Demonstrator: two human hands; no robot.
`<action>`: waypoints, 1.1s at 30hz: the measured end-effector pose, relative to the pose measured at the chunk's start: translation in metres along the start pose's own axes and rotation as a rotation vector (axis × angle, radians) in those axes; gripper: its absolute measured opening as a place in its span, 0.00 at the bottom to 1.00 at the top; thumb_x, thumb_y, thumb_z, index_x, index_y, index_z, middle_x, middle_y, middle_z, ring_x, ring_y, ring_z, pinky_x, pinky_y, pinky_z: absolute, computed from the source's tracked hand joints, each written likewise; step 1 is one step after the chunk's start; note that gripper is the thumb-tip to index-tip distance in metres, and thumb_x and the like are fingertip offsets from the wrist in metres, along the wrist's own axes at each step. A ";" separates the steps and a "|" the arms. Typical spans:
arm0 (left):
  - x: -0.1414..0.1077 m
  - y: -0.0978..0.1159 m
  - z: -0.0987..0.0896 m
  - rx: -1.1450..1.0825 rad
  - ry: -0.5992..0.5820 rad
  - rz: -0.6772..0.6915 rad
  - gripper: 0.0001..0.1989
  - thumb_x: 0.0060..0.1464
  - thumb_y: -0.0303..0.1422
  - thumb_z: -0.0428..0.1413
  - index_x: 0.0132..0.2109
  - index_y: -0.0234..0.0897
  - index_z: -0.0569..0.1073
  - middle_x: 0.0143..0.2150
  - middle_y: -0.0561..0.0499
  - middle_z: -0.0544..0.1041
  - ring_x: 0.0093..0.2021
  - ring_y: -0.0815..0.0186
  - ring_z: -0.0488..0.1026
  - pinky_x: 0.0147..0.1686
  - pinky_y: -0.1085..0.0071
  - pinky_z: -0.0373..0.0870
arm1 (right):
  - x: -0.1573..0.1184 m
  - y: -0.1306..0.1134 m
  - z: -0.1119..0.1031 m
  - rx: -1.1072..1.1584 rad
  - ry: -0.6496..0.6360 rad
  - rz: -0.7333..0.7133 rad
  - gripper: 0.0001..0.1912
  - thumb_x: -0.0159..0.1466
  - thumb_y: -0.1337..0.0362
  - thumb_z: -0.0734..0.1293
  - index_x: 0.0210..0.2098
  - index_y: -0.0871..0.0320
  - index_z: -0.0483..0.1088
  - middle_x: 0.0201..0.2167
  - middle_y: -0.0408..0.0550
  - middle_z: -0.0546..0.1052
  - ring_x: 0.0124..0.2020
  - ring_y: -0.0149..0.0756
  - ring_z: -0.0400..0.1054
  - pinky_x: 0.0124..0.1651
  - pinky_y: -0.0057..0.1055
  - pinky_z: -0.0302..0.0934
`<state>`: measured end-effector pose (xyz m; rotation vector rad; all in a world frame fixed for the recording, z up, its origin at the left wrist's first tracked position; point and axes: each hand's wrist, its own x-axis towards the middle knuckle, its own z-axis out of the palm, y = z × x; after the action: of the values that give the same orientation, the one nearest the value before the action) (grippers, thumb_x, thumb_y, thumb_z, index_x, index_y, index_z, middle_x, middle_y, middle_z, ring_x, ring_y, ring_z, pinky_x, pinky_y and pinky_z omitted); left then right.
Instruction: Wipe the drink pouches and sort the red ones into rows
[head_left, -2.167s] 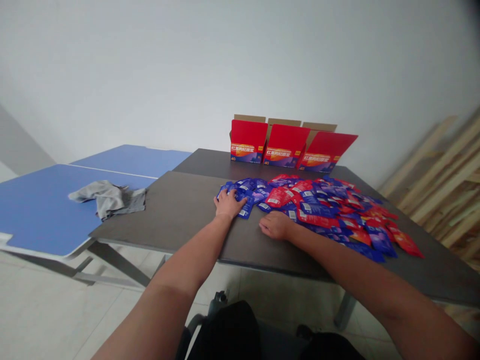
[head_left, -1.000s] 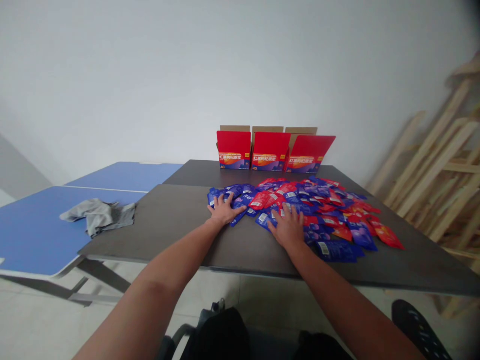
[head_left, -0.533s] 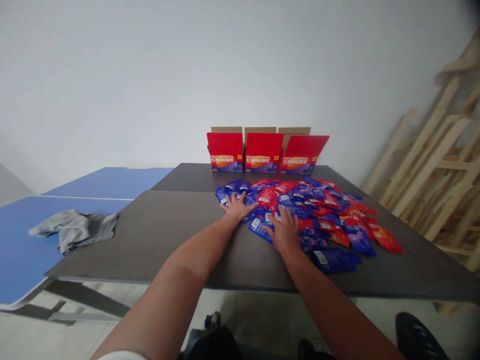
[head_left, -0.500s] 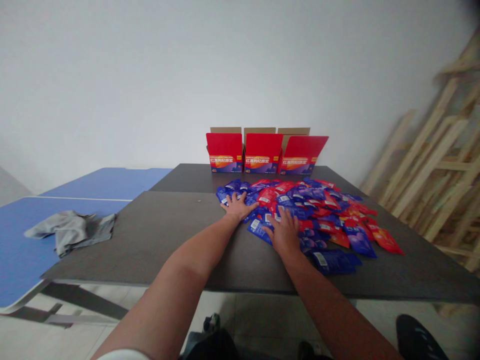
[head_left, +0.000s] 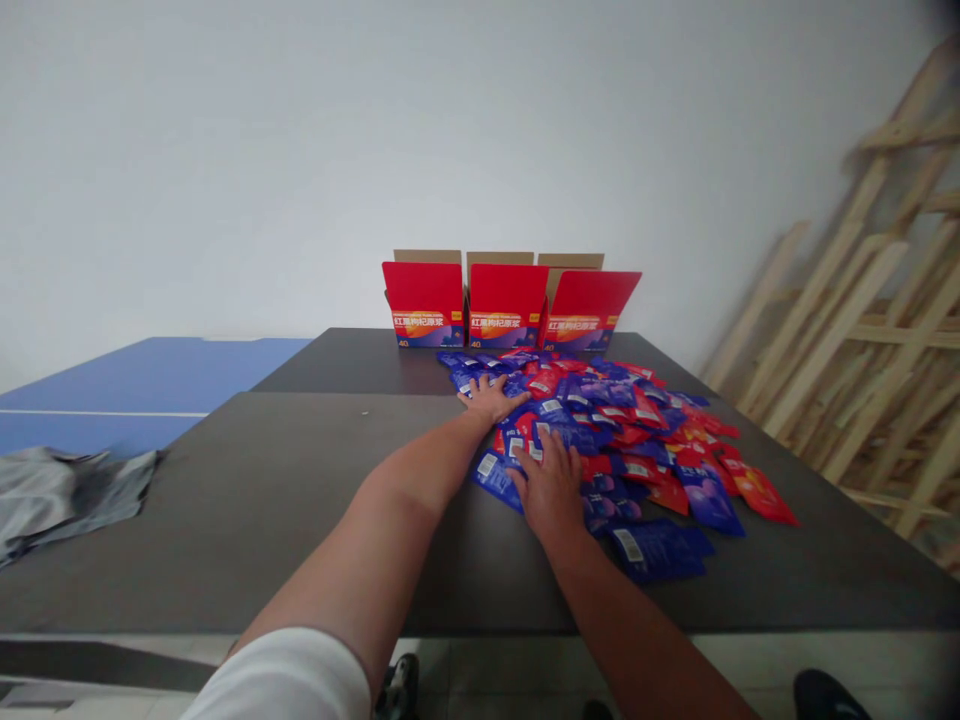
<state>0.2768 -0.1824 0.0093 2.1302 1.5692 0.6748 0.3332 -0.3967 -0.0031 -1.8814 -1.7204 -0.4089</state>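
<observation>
As the left hand (head_left: 489,400) and right hand (head_left: 551,485) lay flat, fingers splayed and gripping nothing, on the heap of red and blue foil sachets (head_left: 630,440) on the dark tabletop (head_left: 225,510), one hasty sweep could have pushed loose sachets off the near edge or into the open red cartons (head_left: 506,295).

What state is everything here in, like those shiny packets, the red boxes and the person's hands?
Left hand, open, palm down on the sachets
Right hand, open, fingers spread on the sachets
Red and blue foil sachets, loose, in an overlapping spread
Three red cardboard cartons, upright in a row, flaps open
Crumpled grey cloth, bunched up, lying flat
Pale wooden slat frames, leaning by the wall
</observation>
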 end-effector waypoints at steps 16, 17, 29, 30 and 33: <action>-0.054 -0.035 -0.030 -0.528 0.119 0.143 0.19 0.55 0.32 0.52 0.53 0.33 0.74 0.56 0.40 0.71 0.59 0.56 0.65 0.61 0.59 0.55 | 0.000 0.008 0.008 0.062 0.068 -0.009 0.16 0.64 0.64 0.65 0.50 0.49 0.74 0.62 0.54 0.62 0.64 0.48 0.51 0.61 0.48 0.47; -0.071 -0.042 -0.037 -0.483 0.101 0.161 0.19 0.54 0.32 0.53 0.53 0.35 0.74 0.56 0.41 0.71 0.59 0.56 0.64 0.61 0.58 0.56 | 0.000 0.007 0.006 0.064 0.068 -0.010 0.17 0.63 0.64 0.64 0.52 0.49 0.73 0.62 0.54 0.61 0.63 0.48 0.51 0.61 0.47 0.47; -0.184 -0.075 -0.076 -0.547 0.000 0.092 0.20 0.55 0.32 0.53 0.56 0.38 0.70 0.55 0.45 0.72 0.50 0.62 0.70 0.54 0.62 0.65 | 0.000 0.007 -0.002 0.019 0.092 0.091 0.22 0.60 0.70 0.61 0.54 0.56 0.70 0.54 0.53 0.70 0.54 0.45 0.58 0.59 0.44 0.45; -0.182 -0.075 -0.074 -0.595 0.000 0.071 0.20 0.55 0.31 0.52 0.55 0.37 0.70 0.54 0.45 0.73 0.48 0.63 0.71 0.53 0.63 0.66 | 0.001 0.008 -0.001 0.016 0.092 0.088 0.21 0.62 0.69 0.61 0.53 0.55 0.71 0.53 0.53 0.70 0.54 0.45 0.58 0.59 0.44 0.45; -0.177 -0.074 -0.070 -0.700 0.027 0.066 0.17 0.53 0.26 0.52 0.50 0.36 0.72 0.51 0.46 0.75 0.47 0.64 0.72 0.52 0.66 0.65 | 0.001 0.009 -0.003 0.008 0.088 0.094 0.17 0.66 0.66 0.59 0.51 0.53 0.73 0.51 0.52 0.71 0.53 0.44 0.58 0.57 0.43 0.45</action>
<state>0.1342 -0.3281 -0.0023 1.6454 1.0513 1.0854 0.3429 -0.3976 -0.0015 -1.9017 -1.5672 -0.4409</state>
